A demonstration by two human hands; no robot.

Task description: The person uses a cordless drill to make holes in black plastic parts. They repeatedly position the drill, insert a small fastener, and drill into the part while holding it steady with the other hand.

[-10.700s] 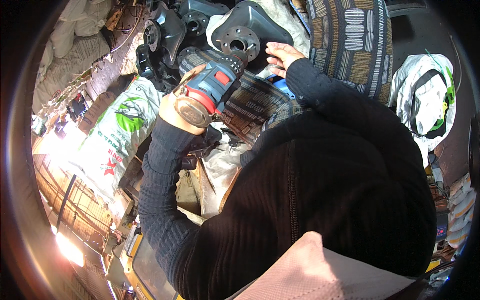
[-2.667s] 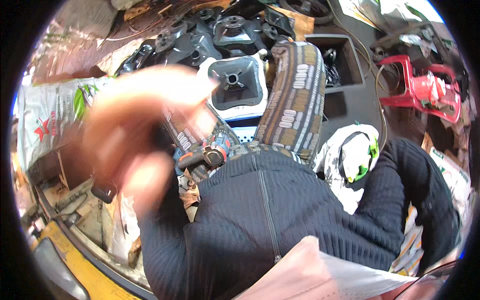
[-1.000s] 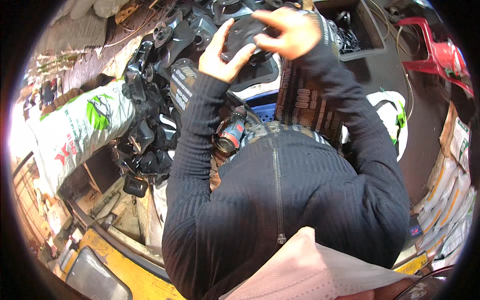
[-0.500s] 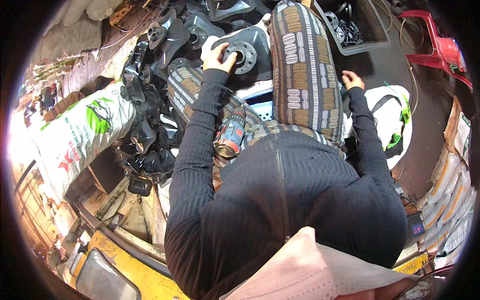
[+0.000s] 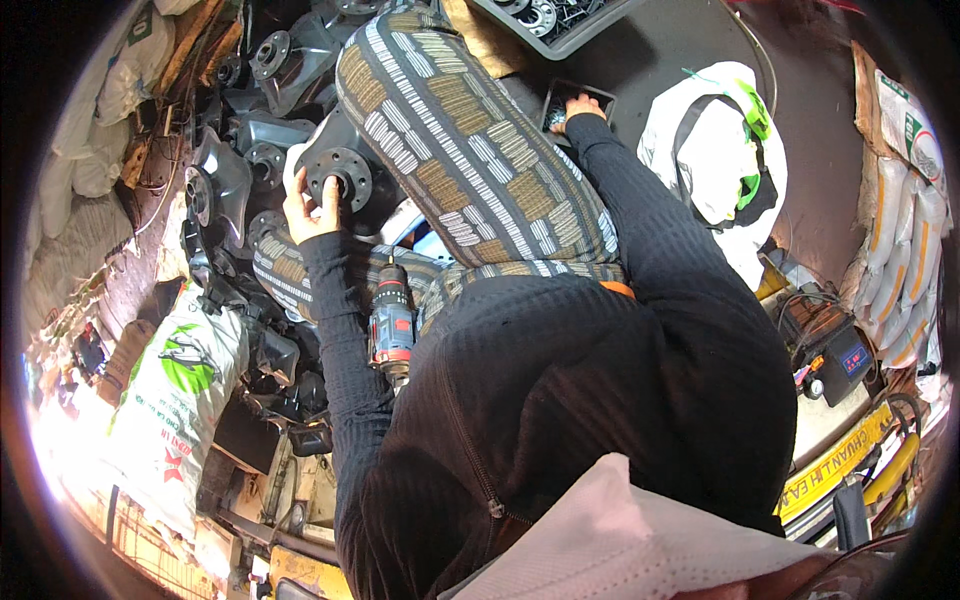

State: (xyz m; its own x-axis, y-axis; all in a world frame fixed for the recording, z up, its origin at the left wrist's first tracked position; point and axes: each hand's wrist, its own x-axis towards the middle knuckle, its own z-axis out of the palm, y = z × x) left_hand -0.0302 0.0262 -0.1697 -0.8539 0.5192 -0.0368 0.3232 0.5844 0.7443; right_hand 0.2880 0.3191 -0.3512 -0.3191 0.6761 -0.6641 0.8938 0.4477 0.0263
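My left hand (image 5: 314,212) rests on a grey round flange (image 5: 352,163) with bolt holes, thumb at its central hub and fingers curled at its edge. The flange belongs to a dark, blade-like metal part lying beyond my knee. Over to the right, my right hand (image 5: 584,107) reaches into a small black tray (image 5: 607,97) with little metal pieces in it. Those fingers are bent together, and what they pinch is too small to make out. A cordless drill (image 5: 391,318) in grey and red lies on my lap beside my left forearm.
Several similar dark flanged parts (image 5: 285,60) are heaped at the left. A bigger grey bin (image 5: 560,45) of rings and bolts stands at the top. White sacks lie left (image 5: 185,385) and right (image 5: 700,150); a black box (image 5: 835,350) sits at the right.
My view has turned to the right. My right hand has moved forward from beside my knee into the small tray. My left hand stays on the flange.
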